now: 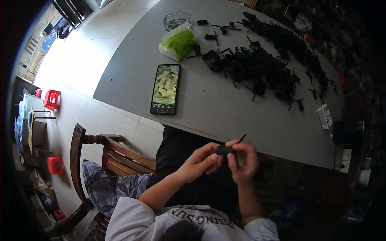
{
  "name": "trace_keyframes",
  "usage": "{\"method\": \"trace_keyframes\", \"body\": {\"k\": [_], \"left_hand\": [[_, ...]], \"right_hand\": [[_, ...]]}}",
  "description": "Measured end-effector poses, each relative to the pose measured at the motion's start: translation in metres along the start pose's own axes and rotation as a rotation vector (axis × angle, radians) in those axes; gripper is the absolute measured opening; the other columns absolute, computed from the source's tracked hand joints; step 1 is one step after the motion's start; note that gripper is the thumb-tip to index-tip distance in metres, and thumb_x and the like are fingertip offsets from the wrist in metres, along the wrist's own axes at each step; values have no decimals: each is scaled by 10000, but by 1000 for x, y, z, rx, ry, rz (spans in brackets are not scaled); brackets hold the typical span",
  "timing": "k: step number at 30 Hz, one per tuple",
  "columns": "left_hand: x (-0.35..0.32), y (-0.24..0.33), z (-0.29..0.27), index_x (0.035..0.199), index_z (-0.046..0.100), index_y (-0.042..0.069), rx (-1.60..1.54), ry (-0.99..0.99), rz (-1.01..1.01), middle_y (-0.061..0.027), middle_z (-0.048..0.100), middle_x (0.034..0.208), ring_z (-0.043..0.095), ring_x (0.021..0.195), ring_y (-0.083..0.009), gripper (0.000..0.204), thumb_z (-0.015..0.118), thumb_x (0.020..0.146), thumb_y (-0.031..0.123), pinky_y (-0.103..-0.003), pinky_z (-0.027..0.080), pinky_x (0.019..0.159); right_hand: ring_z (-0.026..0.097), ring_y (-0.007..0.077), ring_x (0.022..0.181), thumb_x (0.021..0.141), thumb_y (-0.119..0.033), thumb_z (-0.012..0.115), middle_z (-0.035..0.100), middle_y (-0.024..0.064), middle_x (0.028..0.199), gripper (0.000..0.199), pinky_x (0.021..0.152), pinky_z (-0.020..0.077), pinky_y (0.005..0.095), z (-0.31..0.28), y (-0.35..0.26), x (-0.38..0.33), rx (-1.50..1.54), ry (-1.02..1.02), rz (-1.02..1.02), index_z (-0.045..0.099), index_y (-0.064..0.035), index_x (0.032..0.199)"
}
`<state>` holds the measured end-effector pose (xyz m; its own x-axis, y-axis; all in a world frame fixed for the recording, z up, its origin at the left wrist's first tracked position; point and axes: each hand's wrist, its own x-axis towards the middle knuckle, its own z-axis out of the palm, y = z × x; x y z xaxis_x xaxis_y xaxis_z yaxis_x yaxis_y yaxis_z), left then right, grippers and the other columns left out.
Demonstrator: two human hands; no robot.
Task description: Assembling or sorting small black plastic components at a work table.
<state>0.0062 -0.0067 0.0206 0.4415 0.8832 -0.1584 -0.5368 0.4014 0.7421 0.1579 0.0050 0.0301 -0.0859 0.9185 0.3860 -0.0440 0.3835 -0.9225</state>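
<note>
- Both hands meet below the worktop point(209, 100) edge: left hand point(199, 160) pinches a small black plastic part point(224, 150) by its left end.
- Right hand point(243, 158) grips the right end; a thin pin point(242, 138) juts up-right.
- Part's long axis runs left-right, between the fingertips.

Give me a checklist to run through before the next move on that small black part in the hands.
1. Small black part held by both hands: ok, left hand and right hand both pinch it.
2. Thin black pin seated in the part: cannot tell, it sticks up above the right fingers.
3. Supply within sight: ok, pile of black parts lies on the grey table.
4. Table edge in front free of obstacles: not ok, phone with lit screen lies there.
5. Part held over the table: not ok, it is over the lap.
</note>
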Motion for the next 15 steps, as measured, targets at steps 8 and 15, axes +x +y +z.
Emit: {"method": "trace_keyframes", "body": {"k": [8,15], "left_hand": [[-1,4,-10,998,614,-1,94,64,134,-15,557,748,458,588,-75,248,665,810,153,-209,360,523],[-5,21,-11,953,679,21,686,-135,315,-56,580,690,541,623,-143,302,763,679,118,-257,407,567]], "right_hand": [[536,194,904,867,-197,596,564,129,984,210,801,432,317,11,-21,-10,420,85,230,502,-43,974],[565,158,730,790,-368,690,536,112,964,462,650,466,252,-8,-1,-33,522,-126,381,467,-44,1033]]}}
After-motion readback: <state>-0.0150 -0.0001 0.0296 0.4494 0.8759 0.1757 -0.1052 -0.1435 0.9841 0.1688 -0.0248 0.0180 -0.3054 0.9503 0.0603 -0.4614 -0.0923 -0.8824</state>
